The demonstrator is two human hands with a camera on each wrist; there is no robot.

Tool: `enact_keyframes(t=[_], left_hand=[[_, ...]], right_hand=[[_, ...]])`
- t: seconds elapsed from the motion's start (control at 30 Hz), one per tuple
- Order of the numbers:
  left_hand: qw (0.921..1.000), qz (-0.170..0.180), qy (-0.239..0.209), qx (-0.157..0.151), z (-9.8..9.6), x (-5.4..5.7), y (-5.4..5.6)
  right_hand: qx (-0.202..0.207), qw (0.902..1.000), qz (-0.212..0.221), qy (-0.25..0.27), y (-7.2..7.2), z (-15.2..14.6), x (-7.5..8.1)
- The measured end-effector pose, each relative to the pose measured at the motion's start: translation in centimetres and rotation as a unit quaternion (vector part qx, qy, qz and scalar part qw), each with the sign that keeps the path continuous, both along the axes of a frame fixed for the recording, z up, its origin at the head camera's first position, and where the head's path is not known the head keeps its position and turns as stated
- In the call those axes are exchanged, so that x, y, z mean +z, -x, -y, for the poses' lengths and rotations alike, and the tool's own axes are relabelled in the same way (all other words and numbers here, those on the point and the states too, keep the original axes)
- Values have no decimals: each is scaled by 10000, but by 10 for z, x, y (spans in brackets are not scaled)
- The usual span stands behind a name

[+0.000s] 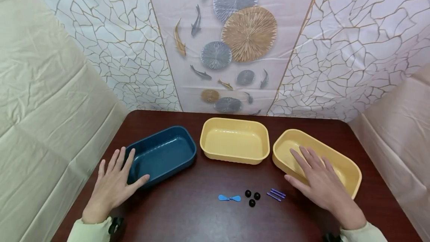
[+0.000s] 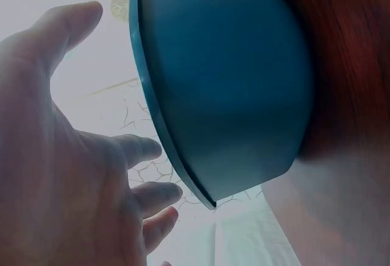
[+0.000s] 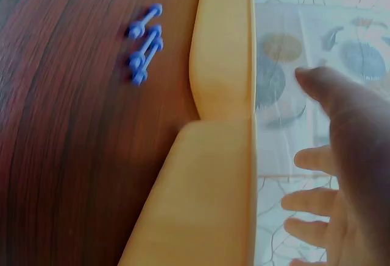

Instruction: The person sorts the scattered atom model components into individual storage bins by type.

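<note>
My left hand (image 1: 112,186) is spread with straight fingers at the near left side of a dark blue tray (image 1: 164,152), overlapping its rim in the head view. My right hand (image 1: 320,180) is likewise spread, palm down, above the right-hand yellow tray (image 1: 346,165). Neither hand holds anything. Between them on the table lie a small blue two-bladed propeller (image 1: 229,198), three black balls (image 1: 252,202) in a cluster, and three short purple rods (image 1: 277,193) with knobbed ends. In the right wrist view the purple rods (image 3: 146,47) lie beside the yellow tray.
Another yellow tray (image 1: 235,156) stands at the back middle, between the blue tray and the right-hand yellow one. The dark wooden table (image 1: 188,212) meets a patterned cloth (image 1: 231,85) at its back edge. Beige cloth (image 1: 43,115) hangs along the left and right sides.
</note>
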State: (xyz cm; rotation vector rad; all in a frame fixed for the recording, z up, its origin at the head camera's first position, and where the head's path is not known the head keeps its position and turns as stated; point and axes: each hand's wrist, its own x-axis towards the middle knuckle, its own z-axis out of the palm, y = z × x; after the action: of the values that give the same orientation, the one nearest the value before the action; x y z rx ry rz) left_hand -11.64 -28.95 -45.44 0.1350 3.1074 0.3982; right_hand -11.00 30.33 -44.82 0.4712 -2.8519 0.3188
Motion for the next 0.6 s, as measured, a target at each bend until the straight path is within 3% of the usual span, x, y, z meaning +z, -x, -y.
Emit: enact_keyframes(t=[0.3,0.47,0.6], left_hand=[[10000,-18,-16,-12,3,-2,0],[10000,27,38,6,4,-5,0],[10000,70,8,13,5,-7,-1]], right_hand=[[1038,9900,-935,182,7,28,11],[1505,9844,-898,128,9,48,13],[1832,9813,-594,25,10,62,13]])
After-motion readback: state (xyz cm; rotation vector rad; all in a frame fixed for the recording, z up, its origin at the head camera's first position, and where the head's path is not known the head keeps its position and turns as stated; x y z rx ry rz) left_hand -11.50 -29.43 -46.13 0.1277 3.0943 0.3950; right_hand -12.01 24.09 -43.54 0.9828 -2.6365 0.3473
